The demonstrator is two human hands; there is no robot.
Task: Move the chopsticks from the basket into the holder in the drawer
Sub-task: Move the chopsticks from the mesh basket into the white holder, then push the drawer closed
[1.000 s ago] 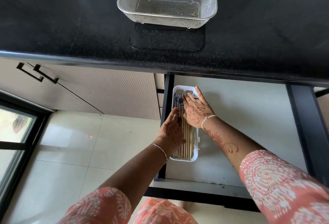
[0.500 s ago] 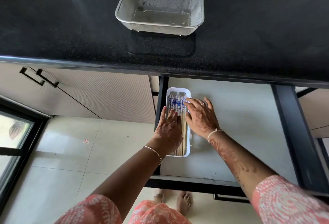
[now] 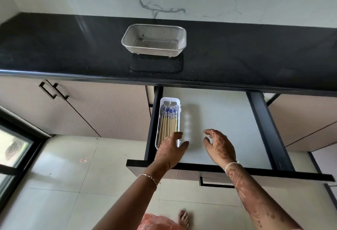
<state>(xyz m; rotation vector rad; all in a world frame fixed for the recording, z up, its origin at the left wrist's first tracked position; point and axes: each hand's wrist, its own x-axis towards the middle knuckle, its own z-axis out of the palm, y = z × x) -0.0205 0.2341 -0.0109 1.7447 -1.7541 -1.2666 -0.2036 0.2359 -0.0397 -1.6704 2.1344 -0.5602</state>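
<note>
A bundle of wooden chopsticks (image 3: pixel 168 120) with blue-and-white patterned tops lies in a narrow white holder (image 3: pixel 162 105) at the left side of the open drawer (image 3: pixel 228 120). The metal mesh basket (image 3: pixel 155 29) stands on the black counter with nothing in it. My left hand (image 3: pixel 171 150) hovers over the near end of the holder, fingers loose and holding nothing. My right hand (image 3: pixel 219 147) hangs above the drawer floor to the right, fingers relaxed and holding nothing.
The black counter (image 3: pixel 73 47) overhangs the drawer's back. A dark mat (image 3: pixel 156 63) lies under the basket. The drawer's front panel with a black handle (image 3: pixel 215 184) is close to me. Cabinet doors (image 3: pixel 102 109) are at the left; my foot (image 3: pixel 183 218) stands on the tiled floor.
Both hands have lifted off the chopsticks and drawn back toward me, so the bundle lies uncovered in the holder. The view has tilted up and pulled back.
</note>
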